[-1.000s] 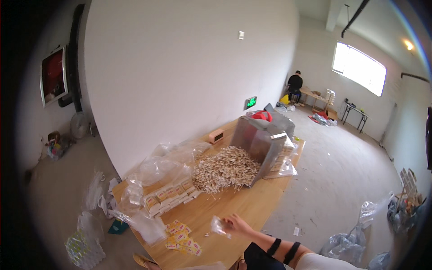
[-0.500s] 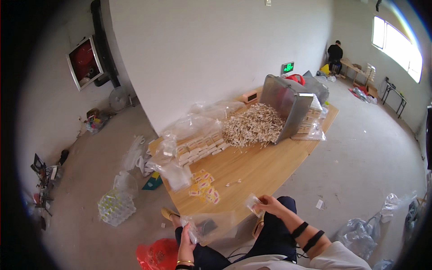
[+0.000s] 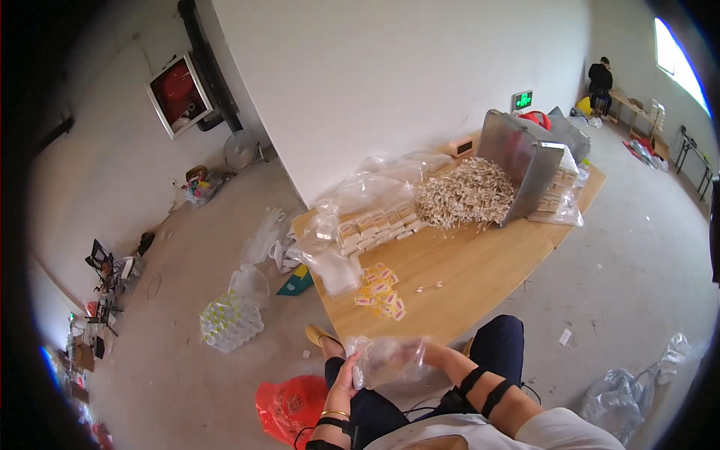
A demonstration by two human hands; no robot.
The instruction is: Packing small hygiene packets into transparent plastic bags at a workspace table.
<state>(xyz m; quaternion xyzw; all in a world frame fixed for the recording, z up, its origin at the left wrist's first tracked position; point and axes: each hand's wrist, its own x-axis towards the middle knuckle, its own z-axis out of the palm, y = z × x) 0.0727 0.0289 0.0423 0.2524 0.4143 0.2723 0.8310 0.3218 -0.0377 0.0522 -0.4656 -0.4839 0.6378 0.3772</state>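
A clear plastic bag [image 3: 384,363] is spread in front of my lap, and my left hand [image 3: 346,378] is closed on its left side. My right hand [image 3: 417,351] reaches into or behind the bag's right side; its fingers are hidden by the plastic, so what they hold cannot be made out. Beyond the bag, small yellow-and-white cards [image 3: 381,292] lie scattered on the wooden table [image 3: 465,274]. Beside them are a few loose cotton swabs [image 3: 429,286]. Farther back, a large heap of cotton swabs [image 3: 465,193] spills from a tipped grey bin [image 3: 534,169].
Rows of small filled packets [image 3: 375,226] sit by crumpled clear plastic [image 3: 360,191] along the wall side. A small clock-like box [image 3: 461,146] stands behind the heap. On the floor are a red bag [image 3: 289,409] and a bundle of clear bottles [image 3: 231,319]. A person [image 3: 600,79] sits far right.
My right hand has moved left with a small clear packet and is now in or behind the bag. The bag has bunched up between my hands. The view has shifted left.
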